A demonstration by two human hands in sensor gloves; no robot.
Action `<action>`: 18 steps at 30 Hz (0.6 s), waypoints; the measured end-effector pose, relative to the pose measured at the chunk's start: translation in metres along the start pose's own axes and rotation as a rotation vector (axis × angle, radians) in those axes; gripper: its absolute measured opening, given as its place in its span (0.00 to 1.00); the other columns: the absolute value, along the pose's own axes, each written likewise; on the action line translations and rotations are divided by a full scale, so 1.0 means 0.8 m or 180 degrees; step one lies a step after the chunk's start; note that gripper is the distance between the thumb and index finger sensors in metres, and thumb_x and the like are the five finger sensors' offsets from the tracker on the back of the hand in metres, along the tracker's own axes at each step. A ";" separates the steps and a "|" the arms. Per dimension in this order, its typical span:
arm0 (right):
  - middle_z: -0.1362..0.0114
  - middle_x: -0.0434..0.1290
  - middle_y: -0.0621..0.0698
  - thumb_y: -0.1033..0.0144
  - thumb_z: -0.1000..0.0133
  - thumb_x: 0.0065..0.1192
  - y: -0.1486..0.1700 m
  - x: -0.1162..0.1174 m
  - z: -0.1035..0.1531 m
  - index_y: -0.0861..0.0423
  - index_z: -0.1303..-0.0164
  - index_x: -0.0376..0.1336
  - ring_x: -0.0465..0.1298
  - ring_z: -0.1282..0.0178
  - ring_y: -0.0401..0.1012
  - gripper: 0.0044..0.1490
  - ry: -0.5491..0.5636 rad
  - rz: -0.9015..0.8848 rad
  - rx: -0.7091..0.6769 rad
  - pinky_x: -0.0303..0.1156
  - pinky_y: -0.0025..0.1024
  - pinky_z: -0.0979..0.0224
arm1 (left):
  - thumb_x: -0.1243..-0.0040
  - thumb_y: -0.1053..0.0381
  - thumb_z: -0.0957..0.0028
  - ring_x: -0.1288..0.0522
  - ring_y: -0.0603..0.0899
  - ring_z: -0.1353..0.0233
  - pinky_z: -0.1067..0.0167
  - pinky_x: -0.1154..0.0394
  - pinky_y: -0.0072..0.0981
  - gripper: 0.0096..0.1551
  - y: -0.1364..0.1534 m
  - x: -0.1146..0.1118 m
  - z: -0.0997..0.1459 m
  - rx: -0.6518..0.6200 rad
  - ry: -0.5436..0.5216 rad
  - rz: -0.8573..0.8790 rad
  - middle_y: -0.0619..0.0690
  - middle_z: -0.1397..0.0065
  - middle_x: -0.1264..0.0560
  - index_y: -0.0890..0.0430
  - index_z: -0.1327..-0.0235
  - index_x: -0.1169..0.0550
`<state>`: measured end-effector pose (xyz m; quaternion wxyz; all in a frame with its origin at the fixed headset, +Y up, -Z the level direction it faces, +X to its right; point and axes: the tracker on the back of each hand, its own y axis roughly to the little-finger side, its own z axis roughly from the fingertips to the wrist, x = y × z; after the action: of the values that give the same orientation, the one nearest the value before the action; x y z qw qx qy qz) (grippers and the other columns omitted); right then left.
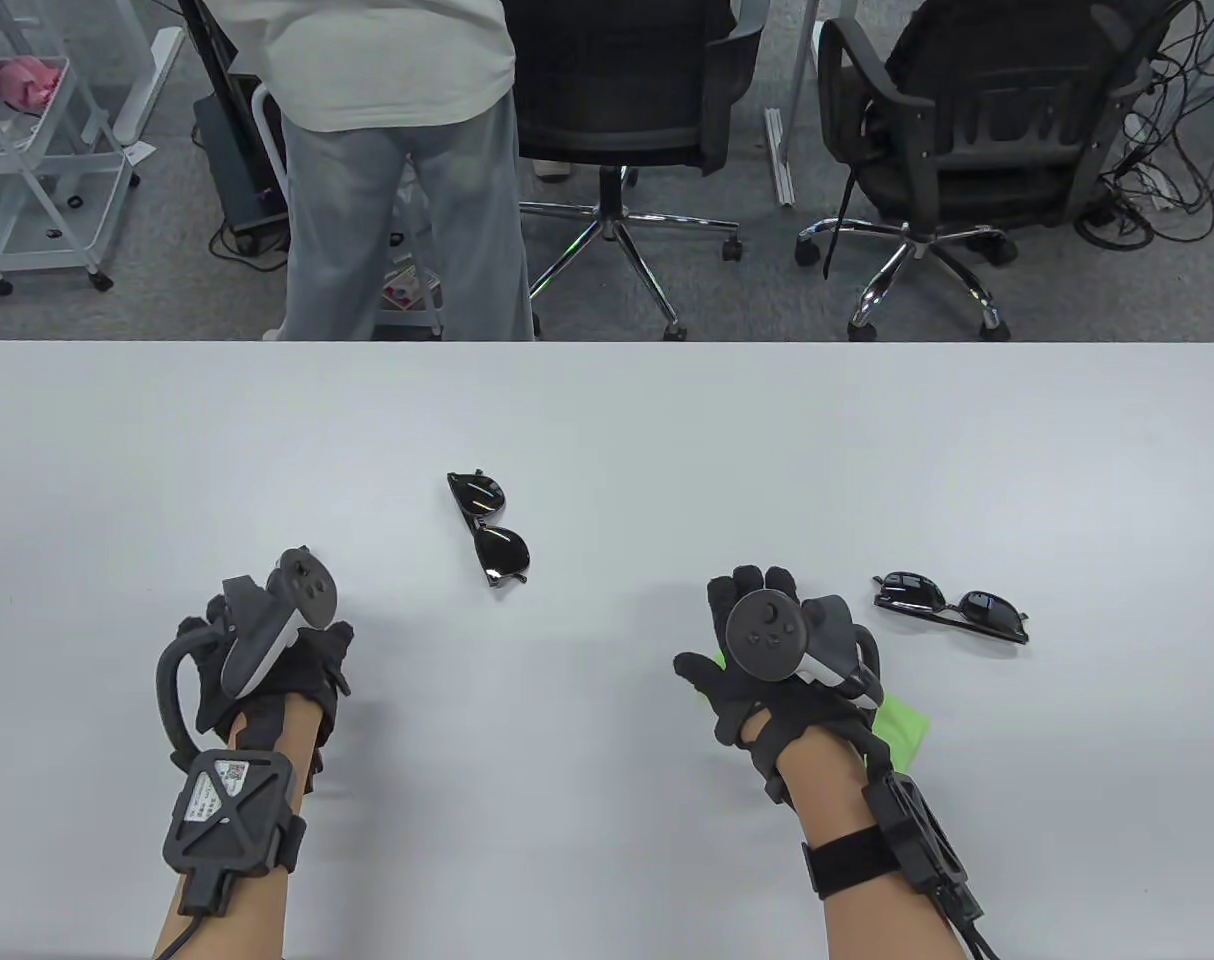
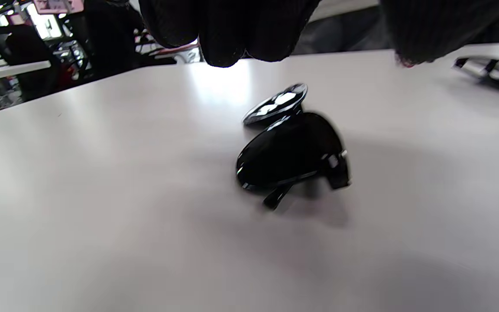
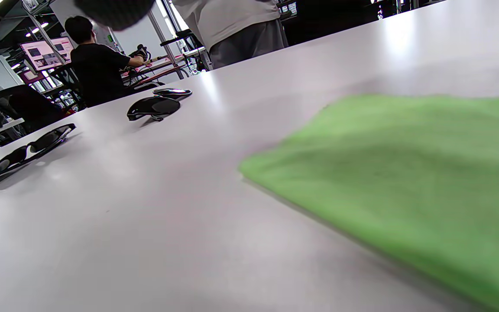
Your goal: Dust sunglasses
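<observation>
Two pairs of black sunglasses lie on the white table (image 1: 607,420). The middle pair (image 1: 489,528) is folded and lies ahead and to the right of my left hand (image 1: 267,655). The left wrist view shows this pair (image 2: 293,147) close below my gloved fingers (image 2: 232,30), which hold nothing. The second pair (image 1: 952,606) lies just right of my right hand (image 1: 757,605). That hand is spread, palm down, over a green cloth (image 1: 902,730) and grips nothing. The cloth (image 3: 405,173) fills the right wrist view's right side, with both pairs at the left.
Two black office chairs (image 1: 617,110) and a standing person (image 1: 407,180) are beyond the table's far edge. A white wire cart (image 1: 37,150) stands at the far left.
</observation>
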<state>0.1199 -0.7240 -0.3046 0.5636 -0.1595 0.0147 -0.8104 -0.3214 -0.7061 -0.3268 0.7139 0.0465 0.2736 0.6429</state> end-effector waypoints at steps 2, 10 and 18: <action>0.17 0.40 0.67 0.39 0.46 0.51 0.000 0.000 0.001 0.64 0.21 0.42 0.38 0.22 0.68 0.56 0.0002 -0.0005 0.0003 0.40 0.73 0.31 | 0.48 0.22 0.64 0.37 0.66 0.18 0.26 0.43 0.63 0.53 0.004 -0.009 -0.010 0.0084 -0.0011 -0.0026 0.53 0.20 0.34 0.50 0.26 0.31; 0.17 0.40 0.67 0.39 0.46 0.51 -0.004 -0.001 0.001 0.64 0.21 0.42 0.39 0.22 0.68 0.55 0.0012 -0.0008 -0.0049 0.40 0.73 0.31 | 0.48 0.17 0.69 0.37 0.63 0.18 0.25 0.43 0.62 0.56 0.008 -0.025 -0.047 0.0258 0.0129 0.0346 0.49 0.20 0.34 0.46 0.29 0.30; 0.17 0.40 0.67 0.39 0.46 0.52 -0.004 0.001 0.000 0.64 0.21 0.43 0.38 0.22 0.69 0.55 -0.0027 -0.0009 -0.0052 0.40 0.73 0.31 | 0.35 0.25 0.66 0.34 0.60 0.18 0.25 0.42 0.61 0.44 -0.009 -0.032 -0.050 0.0103 -0.0015 -0.0010 0.43 0.21 0.33 0.39 0.33 0.26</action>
<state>0.1169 -0.7236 -0.3042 0.5612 -0.1676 0.0188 -0.8103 -0.3338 -0.7431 -0.3553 0.7147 0.0591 0.2824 0.6371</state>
